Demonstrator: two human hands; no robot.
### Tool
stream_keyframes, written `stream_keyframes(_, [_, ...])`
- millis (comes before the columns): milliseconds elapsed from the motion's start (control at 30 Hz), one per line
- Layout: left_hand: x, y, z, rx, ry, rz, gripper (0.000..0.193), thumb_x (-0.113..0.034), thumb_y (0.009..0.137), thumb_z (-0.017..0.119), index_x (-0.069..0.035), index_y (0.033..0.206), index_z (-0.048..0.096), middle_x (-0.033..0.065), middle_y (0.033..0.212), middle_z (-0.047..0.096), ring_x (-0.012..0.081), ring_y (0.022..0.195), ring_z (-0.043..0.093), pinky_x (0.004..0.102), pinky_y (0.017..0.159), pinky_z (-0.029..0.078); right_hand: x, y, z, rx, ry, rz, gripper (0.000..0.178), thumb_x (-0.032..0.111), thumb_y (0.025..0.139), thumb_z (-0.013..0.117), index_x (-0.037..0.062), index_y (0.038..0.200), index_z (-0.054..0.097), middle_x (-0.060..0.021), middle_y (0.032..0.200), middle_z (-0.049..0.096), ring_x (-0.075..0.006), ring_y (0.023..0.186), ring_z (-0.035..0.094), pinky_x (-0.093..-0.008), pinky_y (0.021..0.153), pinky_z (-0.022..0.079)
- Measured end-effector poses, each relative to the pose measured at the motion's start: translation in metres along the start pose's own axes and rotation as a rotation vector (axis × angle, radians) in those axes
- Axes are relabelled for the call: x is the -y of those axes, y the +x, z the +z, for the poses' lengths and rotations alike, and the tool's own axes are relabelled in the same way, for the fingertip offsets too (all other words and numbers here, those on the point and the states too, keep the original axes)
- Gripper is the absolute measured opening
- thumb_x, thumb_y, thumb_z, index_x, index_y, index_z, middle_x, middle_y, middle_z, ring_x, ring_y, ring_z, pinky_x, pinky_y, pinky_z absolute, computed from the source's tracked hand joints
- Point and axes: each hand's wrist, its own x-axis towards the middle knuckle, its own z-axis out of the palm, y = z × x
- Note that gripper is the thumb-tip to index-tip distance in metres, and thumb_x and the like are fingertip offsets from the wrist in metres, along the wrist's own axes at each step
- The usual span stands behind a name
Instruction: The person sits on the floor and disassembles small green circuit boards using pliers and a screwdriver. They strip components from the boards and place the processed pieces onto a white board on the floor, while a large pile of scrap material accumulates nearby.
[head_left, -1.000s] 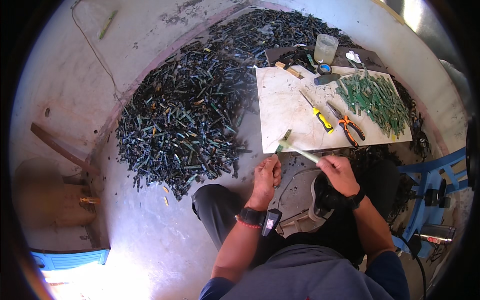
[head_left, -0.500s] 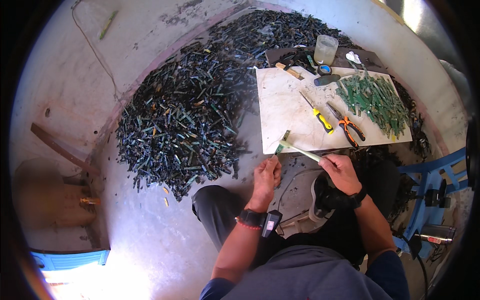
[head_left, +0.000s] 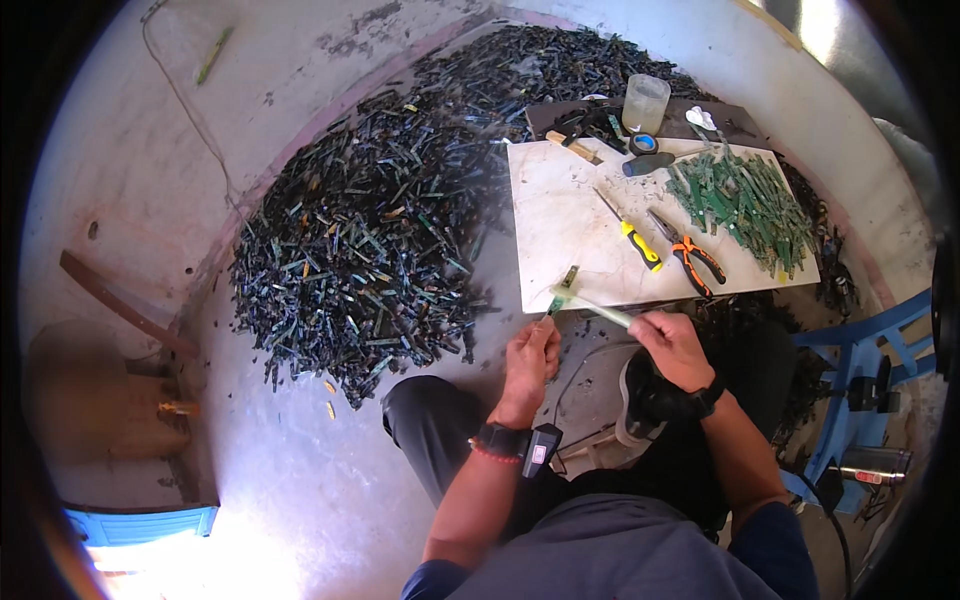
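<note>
My left hand [head_left: 531,362] pinches the lower end of a narrow green strip [head_left: 554,304], which looks like a cut piece of circuit board. The strip points up at a slant over the near edge of the white board [head_left: 560,225]. My right hand [head_left: 676,350] is closed around a pale, slim-handled tool [head_left: 603,309], perhaps a brush. The tool's far end lies across the strip; motion blur hides its shape. Beyond my hands, a yellow-and-black screwdriver [head_left: 641,246] and orange-and-black pliers [head_left: 692,262] rest on the board.
Green strips [head_left: 745,205] are heaped on the board's right side. Behind it stand a cloudy plastic cup [head_left: 646,100] and a tape roll [head_left: 643,143]. A large pile of dark strips [head_left: 360,240] covers the floor to the left. A blue stool [head_left: 860,350] is at right.
The pale tool's far end has shifted slightly left and down along the strip, my right hand moving with it. My left hand stays nearly still, holding the strip.
</note>
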Motion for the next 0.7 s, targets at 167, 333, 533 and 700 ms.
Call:
stream_keyframes(167, [0.0,-0.001,-0.001,0.013,0.004,0.0,0.027,-0.028,0.092,0.056,-0.009,0.073,0.051,-0.0053,0.055,0.038,0.0038,0.042,0.028,0.0208,0.038,0.021,0.014,0.007,-0.009,-0.067,0.015,0.027,0.023,0.017,0.089,0.06,-0.0036,0.079,0.058,-0.01,0.058,0.04,-0.0132,0.052,0.037,-0.0295,0.05,0.035])
stream_keyframes(333, [-0.001,-0.002,-0.001,0.001,0.02,-0.014,0.027,-0.028,0.093,0.055,-0.009,0.074,0.051,-0.0054,0.055,0.037,0.0038,0.043,0.028,0.0209,0.038,0.02,0.007,0.007,-0.005,-0.324,-0.129,0.081,0.023,0.016,0.089,0.061,-0.0042,0.079,0.058,-0.0098,0.056,0.04,-0.0132,0.052,0.036,-0.0296,0.05,0.035])
stream_keyframes(533, [-0.003,-0.002,0.0,0.009,0.049,-0.011,0.027,-0.029,0.092,0.056,-0.009,0.074,0.051,-0.0054,0.056,0.038,0.0041,0.044,0.03,0.0211,0.039,0.021,0.002,0.006,-0.01,-0.131,-0.047,0.032,0.023,0.016,0.092,0.057,-0.0042,0.08,0.058,-0.0083,0.058,0.044,-0.013,0.054,0.038,-0.0288,0.052,0.036])
stream_keyframes(700, [0.004,-0.004,-0.001,0.057,0.053,0.003,0.026,-0.029,0.09,0.057,-0.011,0.071,0.053,-0.0057,0.055,0.038,0.0042,0.044,0.029,0.0214,0.039,0.02,0.003,0.007,-0.006,-0.273,0.247,0.117,0.019,0.019,0.093,0.057,0.0003,0.096,0.058,0.0034,0.067,0.048,-0.0038,0.062,0.04,-0.0223,0.054,0.036])
